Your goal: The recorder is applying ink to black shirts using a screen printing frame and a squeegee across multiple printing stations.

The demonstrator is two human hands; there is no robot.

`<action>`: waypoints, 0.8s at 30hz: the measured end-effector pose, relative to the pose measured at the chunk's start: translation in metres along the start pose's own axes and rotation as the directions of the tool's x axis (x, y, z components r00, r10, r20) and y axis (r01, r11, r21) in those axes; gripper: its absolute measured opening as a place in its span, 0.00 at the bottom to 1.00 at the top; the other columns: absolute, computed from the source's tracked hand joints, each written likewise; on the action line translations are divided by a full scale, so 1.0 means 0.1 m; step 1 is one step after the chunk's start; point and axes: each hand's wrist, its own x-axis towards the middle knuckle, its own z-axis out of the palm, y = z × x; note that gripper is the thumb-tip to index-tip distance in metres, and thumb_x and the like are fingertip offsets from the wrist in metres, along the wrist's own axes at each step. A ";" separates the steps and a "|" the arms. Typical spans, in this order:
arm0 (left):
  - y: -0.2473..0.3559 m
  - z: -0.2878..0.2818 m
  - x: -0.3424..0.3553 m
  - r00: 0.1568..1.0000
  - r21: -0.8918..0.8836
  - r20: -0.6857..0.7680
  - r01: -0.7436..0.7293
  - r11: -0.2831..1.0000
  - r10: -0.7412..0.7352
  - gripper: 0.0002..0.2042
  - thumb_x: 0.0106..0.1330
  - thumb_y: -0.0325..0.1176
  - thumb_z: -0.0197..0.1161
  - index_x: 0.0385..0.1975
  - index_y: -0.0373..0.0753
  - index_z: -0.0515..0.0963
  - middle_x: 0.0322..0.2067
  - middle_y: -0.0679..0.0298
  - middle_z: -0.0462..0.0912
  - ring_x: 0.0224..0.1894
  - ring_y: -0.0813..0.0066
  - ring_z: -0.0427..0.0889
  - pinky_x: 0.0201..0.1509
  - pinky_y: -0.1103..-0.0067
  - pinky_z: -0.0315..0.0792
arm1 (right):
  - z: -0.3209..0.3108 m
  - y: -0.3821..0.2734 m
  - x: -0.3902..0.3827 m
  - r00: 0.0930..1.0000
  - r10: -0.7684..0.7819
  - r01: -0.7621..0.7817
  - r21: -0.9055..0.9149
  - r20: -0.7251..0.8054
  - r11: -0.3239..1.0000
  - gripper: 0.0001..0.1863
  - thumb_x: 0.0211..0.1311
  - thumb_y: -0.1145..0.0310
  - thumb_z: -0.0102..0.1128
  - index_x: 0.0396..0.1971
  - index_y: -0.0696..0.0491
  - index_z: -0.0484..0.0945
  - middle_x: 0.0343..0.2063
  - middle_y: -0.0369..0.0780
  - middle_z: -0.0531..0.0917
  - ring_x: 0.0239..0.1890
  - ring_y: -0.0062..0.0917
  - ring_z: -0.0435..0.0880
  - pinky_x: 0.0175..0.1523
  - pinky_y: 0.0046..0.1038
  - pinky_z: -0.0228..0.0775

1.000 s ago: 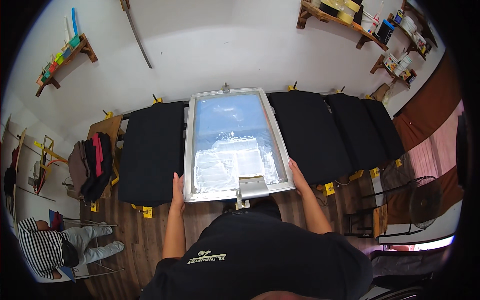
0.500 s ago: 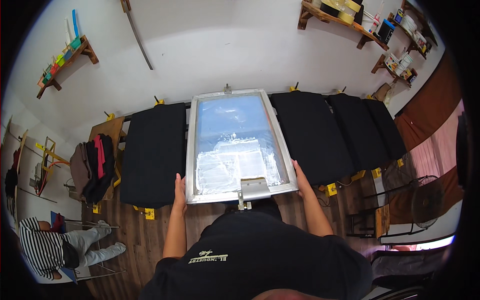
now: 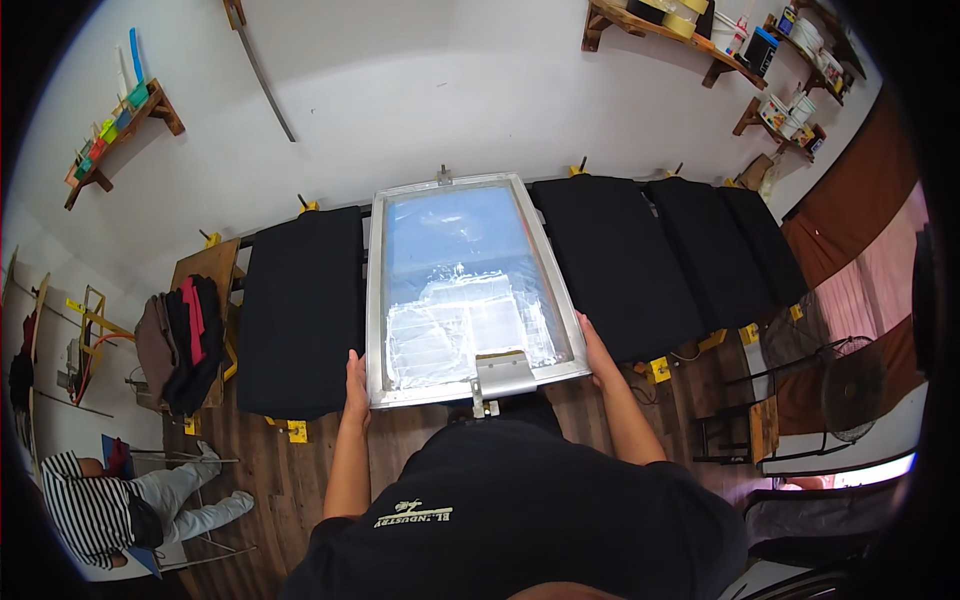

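Observation:
A screen-printing frame (image 3: 378, 300) with a silvery metal border lies in front of me over the row of platens. Its mesh (image 3: 450, 230) is bluish at the far end and smeared with white over paler patches at the near end. My left hand (image 3: 357, 385) holds the frame's near left side, and my right hand (image 3: 597, 352) holds its near right side. The undersides of both hands' grips are hidden. A curved silver metal piece (image 3: 508, 377) rests across the near edge, above a small metal clamp (image 3: 485, 408). Another metal fitting (image 3: 444, 175) shows at the far edge.
Black fabric-covered platens (image 3: 300, 310) flank the frame, with more (image 3: 620, 270) to the right. Folded garments (image 3: 180, 340) hang at the left. Another person in a striped top (image 3: 85, 510) is at lower left. A standing fan (image 3: 855, 400) is at right; shelves (image 3: 690, 40) line the wall.
The whole view has shifted slightly, so the frame and platens appear a little further left. Both hands keep their places on the frame's sides.

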 end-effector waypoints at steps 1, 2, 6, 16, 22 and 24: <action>0.00 0.01 0.01 1.000 -0.015 0.004 0.007 1.000 -0.007 0.46 0.73 0.71 0.37 0.68 0.29 0.66 0.59 0.54 0.80 0.60 0.65 0.78 0.68 0.75 0.66 | -0.03 0.02 0.02 1.000 -0.020 0.020 -0.042 0.001 0.999 0.36 0.79 0.41 0.39 0.76 0.48 0.55 0.72 0.42 0.64 0.73 0.30 0.64 0.74 0.31 0.55; -0.01 0.03 0.02 1.000 -0.030 0.009 0.014 0.999 -0.013 0.45 0.73 0.70 0.37 0.68 0.29 0.66 0.59 0.54 0.80 0.60 0.65 0.78 0.68 0.75 0.66 | -0.05 0.03 0.03 0.999 -0.040 0.040 -0.085 0.003 0.996 0.37 0.79 0.42 0.39 0.78 0.46 0.51 0.75 0.43 0.60 0.74 0.31 0.60 0.75 0.31 0.53; -0.08 -0.05 0.02 0.999 -0.072 0.036 0.037 0.997 -0.034 0.40 0.77 0.64 0.37 0.73 0.31 0.60 0.69 0.55 0.69 0.69 0.65 0.69 0.73 0.75 0.58 | -0.01 -0.02 -0.01 0.996 -0.063 0.052 -0.174 -0.059 0.983 0.39 0.79 0.44 0.41 0.80 0.41 0.39 0.78 0.44 0.48 0.77 0.35 0.54 0.76 0.31 0.48; -0.22 -0.15 0.09 0.991 0.004 -0.135 -0.025 1.000 0.025 0.41 0.79 0.62 0.35 0.78 0.35 0.40 0.80 0.59 0.37 0.80 0.65 0.45 0.80 0.73 0.41 | -0.07 0.04 0.03 0.998 -0.041 0.032 -0.156 -0.057 0.987 0.42 0.78 0.42 0.41 0.80 0.41 0.33 0.80 0.43 0.40 0.80 0.34 0.45 0.78 0.31 0.41; -0.08 0.03 0.00 0.989 0.057 -0.147 -0.006 0.998 0.014 0.50 0.71 0.71 0.41 0.78 0.34 0.38 0.79 0.52 0.43 0.78 0.59 0.53 0.79 0.71 0.47 | -0.05 0.04 0.06 0.998 -0.008 -0.003 -0.161 -0.066 0.987 0.42 0.78 0.40 0.40 0.80 0.43 0.35 0.80 0.41 0.40 0.80 0.33 0.44 0.79 0.31 0.39; 0.10 0.22 -0.11 0.990 0.047 -0.140 0.016 0.999 -0.009 0.50 0.72 0.71 0.41 0.78 0.34 0.38 0.79 0.53 0.40 0.78 0.59 0.51 0.79 0.70 0.46 | -0.07 0.04 0.05 0.997 -0.004 -0.007 -0.152 -0.071 0.988 0.42 0.78 0.40 0.39 0.80 0.43 0.35 0.80 0.41 0.40 0.80 0.33 0.44 0.79 0.31 0.39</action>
